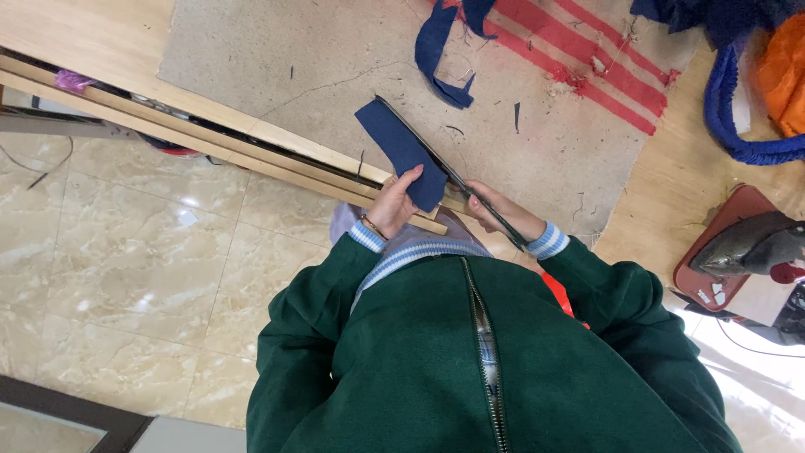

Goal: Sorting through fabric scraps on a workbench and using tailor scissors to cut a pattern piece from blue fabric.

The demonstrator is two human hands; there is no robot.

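Navy cloth: a strip of dark blue fabric [401, 153] sits pinched in my left hand [391, 207], thumb pressed on its near end, the rest of the piece running up and away from my grip over the grey felt pad [277, 59].
Left hand: fingers closed on the strip's lower corner, right at the wooden edge of the table [109, 50]; a thin bracelet shows at the wrist, and a striped blue-and-white cuff sticks out of my green jacket sleeve.
Right hand: my right hand [503, 214] is wrapped around the handles of long dark scissors [444, 172]; fingers curled tight, knuckles toward the camera.
Scissors: the blades lie along the right edge of the strip, just beside my left thumb, tips reaching up toward the strip's far end; whether the blades are parted I cannot tell.
Beyond my grip: a curled offcut of the same navy fabric [440, 50] lies further up the felt, well apart from the strip, with loose threads scattered round it.
Right of my grip: a red-and-white striped cloth [604, 59] covers the far corner, and an iron [750, 243] rests on a brown stand near my right elbow.
Below my grip: glossy beige floor tiles [126, 252].
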